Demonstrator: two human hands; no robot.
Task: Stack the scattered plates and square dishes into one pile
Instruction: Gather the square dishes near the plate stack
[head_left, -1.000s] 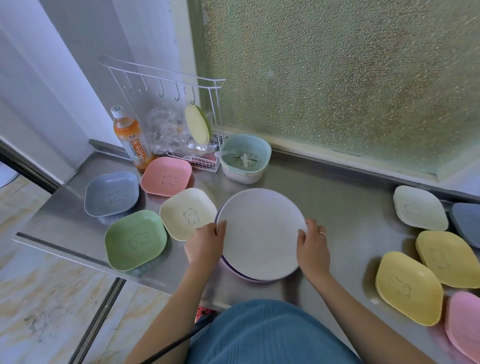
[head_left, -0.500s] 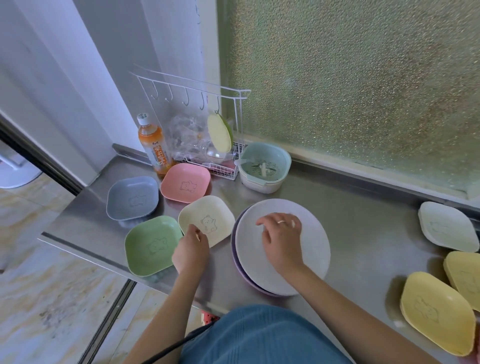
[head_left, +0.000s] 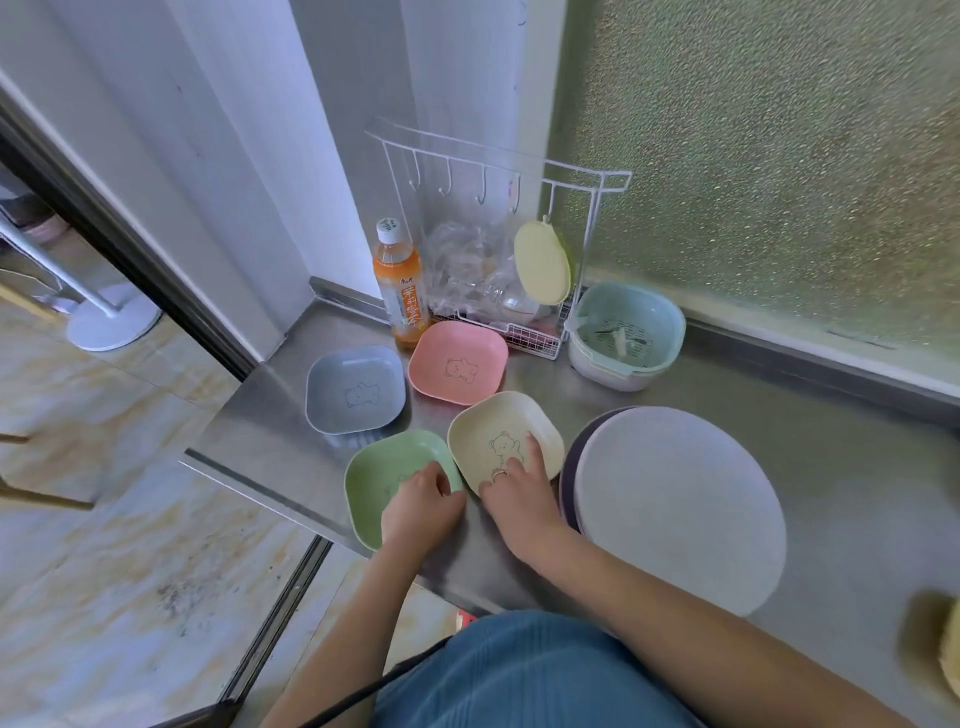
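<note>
Head view shows two bare hands down on a shiny metal tabletop (head_left: 810, 467). The left hand (head_left: 421, 512) lies on the near edge of the green dish (head_left: 387, 475), its grip curled narrow over the rim, fingers inside. The right hand (head_left: 519, 493) rests on the cream dish (head_left: 498, 434), its grip spread loose, one fingertip on the little bear drawn in the middle and a ring on one finger. I cannot tell if either dish is off the tabletop.

Both dishes are square with round corners and look like smooth, dull plastic. They touch at their edges. Behind them sit a blue dish (head_left: 356, 389) and a pink dish (head_left: 457, 361), each with the same bear. Just right of the cream dish is a pile of big round plates (head_left: 680, 506), pale grey on top with a purple one under it. At the back stand an orange drink bottle (head_left: 400, 283), a white wire rack (head_left: 498, 171) and a pale blue basket bowl (head_left: 626, 332), under a bumpy green glass window (head_left: 779, 156).
</note>
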